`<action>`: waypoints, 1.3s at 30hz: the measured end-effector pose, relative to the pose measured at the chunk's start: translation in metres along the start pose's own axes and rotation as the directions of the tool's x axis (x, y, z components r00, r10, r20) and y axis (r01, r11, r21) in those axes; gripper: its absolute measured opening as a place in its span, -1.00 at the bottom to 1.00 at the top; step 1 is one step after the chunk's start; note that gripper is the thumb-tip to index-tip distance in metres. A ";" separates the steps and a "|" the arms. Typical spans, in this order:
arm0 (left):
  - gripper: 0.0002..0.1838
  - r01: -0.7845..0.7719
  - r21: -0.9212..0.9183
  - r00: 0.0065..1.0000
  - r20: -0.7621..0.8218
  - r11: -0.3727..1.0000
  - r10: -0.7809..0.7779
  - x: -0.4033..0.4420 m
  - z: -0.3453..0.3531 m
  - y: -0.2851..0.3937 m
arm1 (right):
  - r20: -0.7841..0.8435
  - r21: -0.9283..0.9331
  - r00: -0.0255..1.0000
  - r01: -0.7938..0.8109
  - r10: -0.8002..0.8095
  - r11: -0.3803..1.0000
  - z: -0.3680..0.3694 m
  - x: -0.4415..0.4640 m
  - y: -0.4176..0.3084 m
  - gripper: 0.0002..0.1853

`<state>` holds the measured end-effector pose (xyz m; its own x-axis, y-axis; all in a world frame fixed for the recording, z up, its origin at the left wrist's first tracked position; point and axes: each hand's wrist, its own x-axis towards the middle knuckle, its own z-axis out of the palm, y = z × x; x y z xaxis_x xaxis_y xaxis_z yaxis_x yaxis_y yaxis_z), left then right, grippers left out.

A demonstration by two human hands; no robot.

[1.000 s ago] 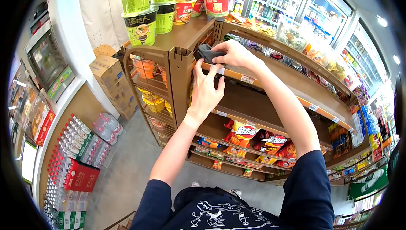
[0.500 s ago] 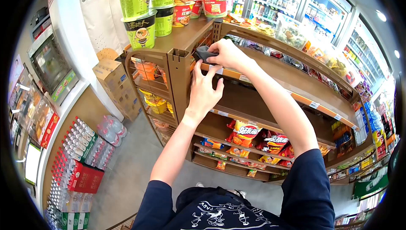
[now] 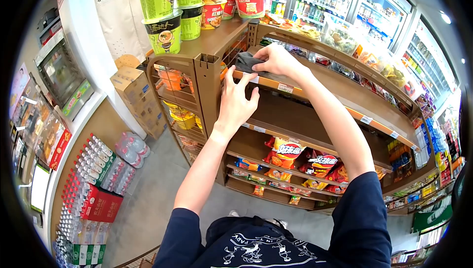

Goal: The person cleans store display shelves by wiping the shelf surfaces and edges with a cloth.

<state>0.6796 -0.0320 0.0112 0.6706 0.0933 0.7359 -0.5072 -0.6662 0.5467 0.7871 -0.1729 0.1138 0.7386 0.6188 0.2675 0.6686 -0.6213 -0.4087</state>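
Note:
A dark grey cloth (image 3: 245, 62) lies bunched at the left end of the upper brown shelf (image 3: 325, 83). My right hand (image 3: 280, 62) grips it, fingers closed on its right side. Just below, my left hand (image 3: 235, 101) reaches up with thumb and fingers apart, fingertips at the shelf's front edge near a white price label (image 3: 254, 79). Whether those fingertips also touch the cloth, I cannot tell. The shelf's corner post (image 3: 207, 88) stands to the left of my left hand.
Stacked instant noodle cups (image 3: 165, 34) stand on the unit's top at left. Snack bags (image 3: 286, 152) sit on lower shelves. Cardboard boxes (image 3: 135, 93) and packs of bottles (image 3: 93, 169) line the left side. Drink fridges (image 3: 327, 1) stand at the back.
My right hand and the cloth have shifted slightly right along the shelf, and more of the cloth shows. My left hand stays almost in place at the shelf edge.

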 end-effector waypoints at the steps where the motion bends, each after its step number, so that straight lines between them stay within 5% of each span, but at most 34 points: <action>1: -0.55 -0.008 -0.001 1.000 0.005 1.000 0.008 0.000 0.000 -0.001 | 0.010 -0.013 1.000 -0.008 0.008 1.000 -0.001 -0.002 0.000 -0.62; 8: -0.30 -0.073 -0.145 0.995 -0.083 0.987 0.062 0.004 0.000 -0.004 | -0.015 0.006 1.000 0.010 -0.010 1.000 0.000 -0.006 0.002 -0.63; 15: -0.20 0.000 0.182 0.998 -0.067 0.983 0.013 0.009 0.008 -0.004 | -0.008 0.055 0.999 -0.050 0.050 0.997 -0.006 -0.017 0.006 -0.62; 24: -0.25 0.080 0.150 0.997 -0.022 0.985 -0.078 0.016 0.003 0.006 | -0.070 0.031 0.997 -0.040 0.042 0.999 -0.012 -0.039 0.003 -0.67; 31: -0.43 -0.233 0.366 0.970 0.021 0.901 0.243 0.017 0.006 0.000 | -0.024 0.042 0.997 -0.067 0.068 0.997 -0.020 -0.041 -0.002 -0.64; 39: -0.48 -0.160 0.311 0.985 -0.014 0.937 0.172 0.017 0.010 0.003 | 0.151 0.012 0.988 -0.034 0.031 0.999 -0.033 -0.045 0.004 -0.52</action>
<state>0.6949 -0.0400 0.0215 0.5652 -0.0124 0.8249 -0.4142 -0.8690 0.2708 0.7597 -0.2186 0.1290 0.7375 0.6647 0.1193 0.6424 -0.6359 -0.4277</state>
